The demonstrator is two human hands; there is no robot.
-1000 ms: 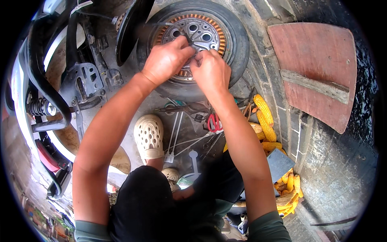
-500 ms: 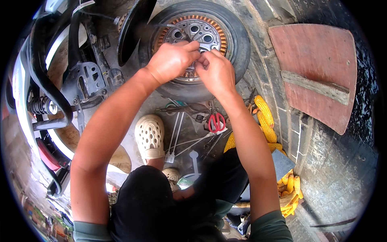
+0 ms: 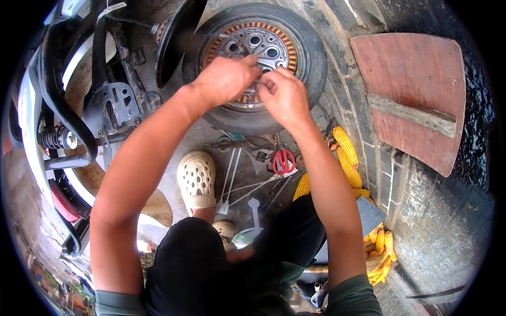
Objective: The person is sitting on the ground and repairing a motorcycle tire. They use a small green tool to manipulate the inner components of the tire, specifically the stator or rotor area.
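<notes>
At the far left stands a bare frame (image 3: 120, 100) of metal, with a coiled spring (image 3: 55, 139) on its outer side. Next comes a black disc (image 3: 176, 47), tilted on edge beside the wheel. Below it, a pale clog (image 3: 196, 176) rests on the floor.

The left hand (image 3: 224, 79) comes over the wheel (image 3: 311, 68) from its lower left, back of the hand up, fingers curled inward; its tips are mostly hidden, so I cannot tell what they pinch. The wheel lies flat at the top centre, and the coil ring (image 3: 290, 47), copper-coloured, sits inside the tyre around a metal plate with round holes. The right hand (image 3: 287, 97) is over the ring's lower right, fingers bent and thumb drawn in close to them; whether anything thin is between them, I cannot tell.

The step in hand looks like fine fingerwork above the plate, both hands' tips close together. The next move probably calls for steady wrists and a light, matched touch.

Below the right hand lie red scissors (image 3: 283, 161); further right are corn cobs (image 3: 346, 152) and a reddish board (image 3: 411, 79).
</notes>
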